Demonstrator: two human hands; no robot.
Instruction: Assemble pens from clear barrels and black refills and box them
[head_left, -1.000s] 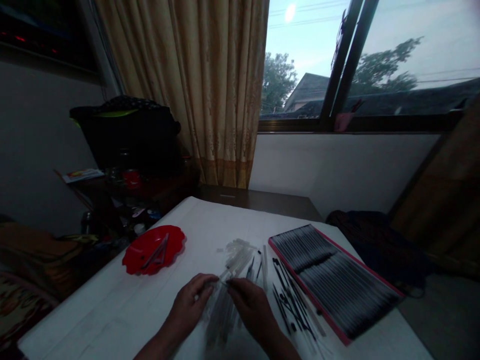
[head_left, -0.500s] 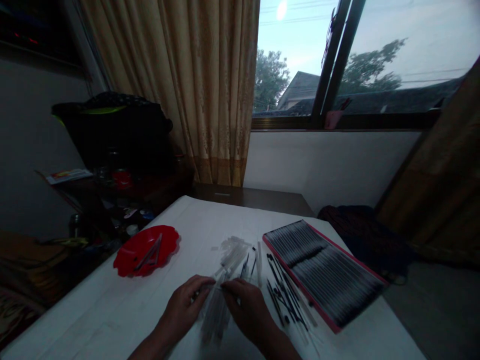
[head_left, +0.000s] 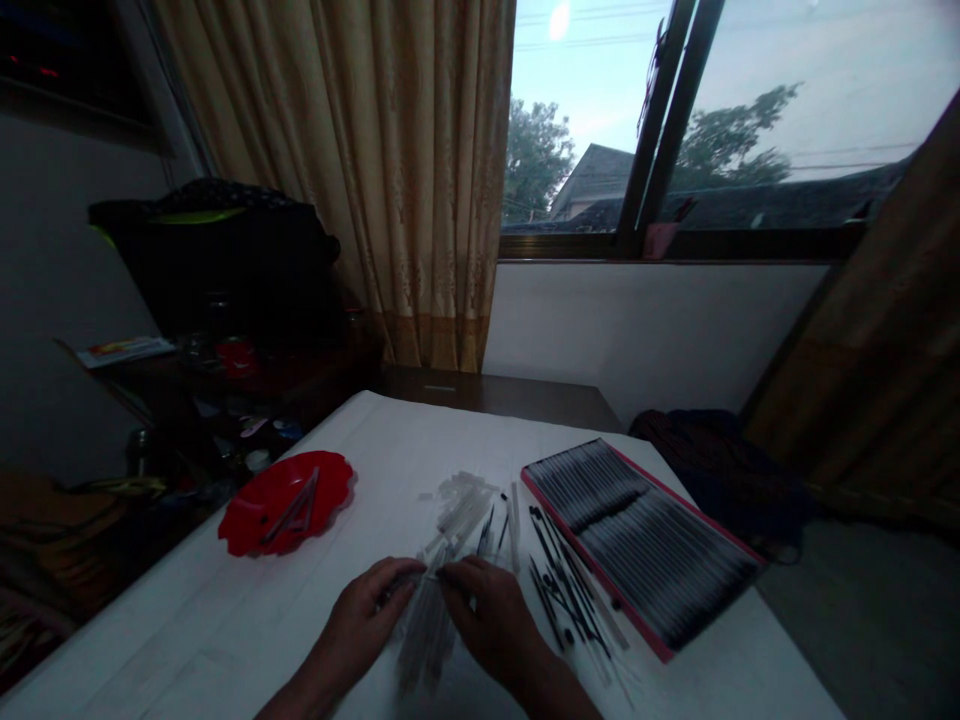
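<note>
My left hand (head_left: 379, 600) and my right hand (head_left: 487, 605) meet close together over the white table, fingertips pinched on what looks like a thin clear plastic tube (head_left: 432, 574). Its ends are hidden by my fingers. Beneath and between the hands lies a bundle of long clear plastic tubes (head_left: 426, 640). Shorter clear pieces (head_left: 463, 500) are heaped just beyond. To the right of my right hand, dark slim pens or rods (head_left: 570, 585) lie loosely scattered. A few more dark-tipped ones (head_left: 487, 530) rest right beyond its fingers.
A pink-edged tray (head_left: 664, 650) holding rows of dark slim items is at the right. On the left stands a red scalloped plate (head_left: 330, 475) with a clear triangular piece (head_left: 304, 510) in it. The white tabletop (head_left: 187, 640) ends near a dark cluttered shelf (head_left: 300, 370).
The view has shifted slightly, so everything sits a little further left. Both hands keep nearly the same pinch over the plastic tubes.
</note>
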